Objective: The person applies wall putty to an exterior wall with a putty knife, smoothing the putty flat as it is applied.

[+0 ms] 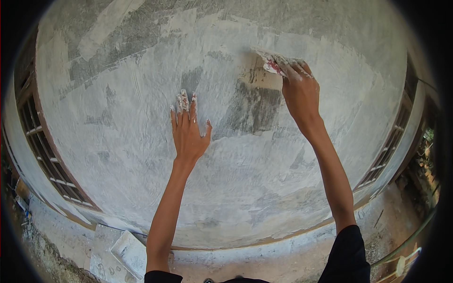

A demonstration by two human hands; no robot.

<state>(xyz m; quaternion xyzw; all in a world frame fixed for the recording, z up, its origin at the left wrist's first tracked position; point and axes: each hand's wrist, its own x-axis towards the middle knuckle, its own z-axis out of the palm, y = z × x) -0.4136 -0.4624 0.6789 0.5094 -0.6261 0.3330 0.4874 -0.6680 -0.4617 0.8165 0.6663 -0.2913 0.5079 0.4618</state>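
Observation:
A grey wall [141, 160] coated unevenly with whitish filler stands in front of me. My right hand [302, 92] is raised high on it, its fingers wrapped round a putty knife [272, 65] caked with white paste and showing a bit of red. The knife's blade appears to meet the wall just above a darker, bare patch [252, 106]. Lower and to the left, my left hand [189, 134] has its fingers spread toward the wall and holds nothing. White paste covers its fingertips; whether the palm touches the surface I cannot tell.
Barred windows with brown frames flank the wall, one on the left [45, 146] and one on the right [389, 137]. A white-smeared shallow tray [130, 252] lies on the ground by the wall's foot at lower left. Dusty ground [212, 271] runs along the bottom.

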